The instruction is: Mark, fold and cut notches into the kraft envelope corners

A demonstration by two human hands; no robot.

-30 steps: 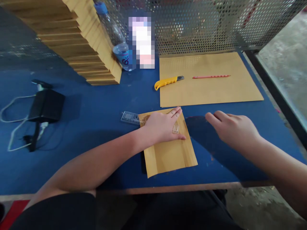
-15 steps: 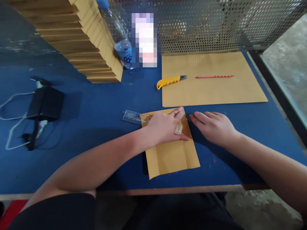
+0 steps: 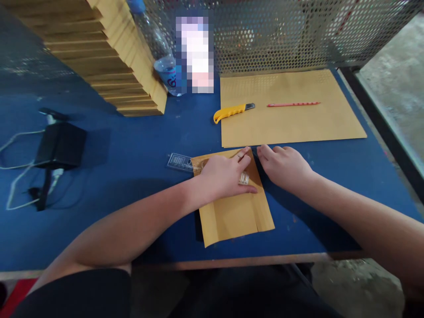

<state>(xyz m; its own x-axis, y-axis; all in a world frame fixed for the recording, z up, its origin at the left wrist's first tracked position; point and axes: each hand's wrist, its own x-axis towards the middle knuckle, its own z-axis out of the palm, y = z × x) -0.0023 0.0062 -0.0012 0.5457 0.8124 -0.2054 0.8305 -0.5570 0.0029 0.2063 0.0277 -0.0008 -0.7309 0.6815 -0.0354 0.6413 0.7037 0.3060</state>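
A small folded brown paper piece (image 3: pixel 236 216) lies near the front edge of the blue table (image 3: pixel 139 159). A clear plastic ruler (image 3: pixel 180 162) lies across its top and sticks out to the left. My left hand (image 3: pixel 221 176) presses flat on the ruler and the paper. My right hand (image 3: pixel 285 168) rests palm down at the paper's top right corner, fingertips touching its edge. Neither hand grips anything.
A large brown paper sheet (image 3: pixel 298 128) lies at the back right with a red pencil (image 3: pixel 293 104) on it and a yellow utility knife (image 3: pixel 232 112) at its left edge. A stack of brown paper (image 3: pixel 109 57), a water bottle (image 3: pixel 162 57), a black box with cables (image 3: pixel 59 145) and a perforated metal screen (image 3: pixel 281 31) stand behind.
My right hand has moved left from open table to the paper's top right corner. My left hand stays pressed on the ruler and paper.
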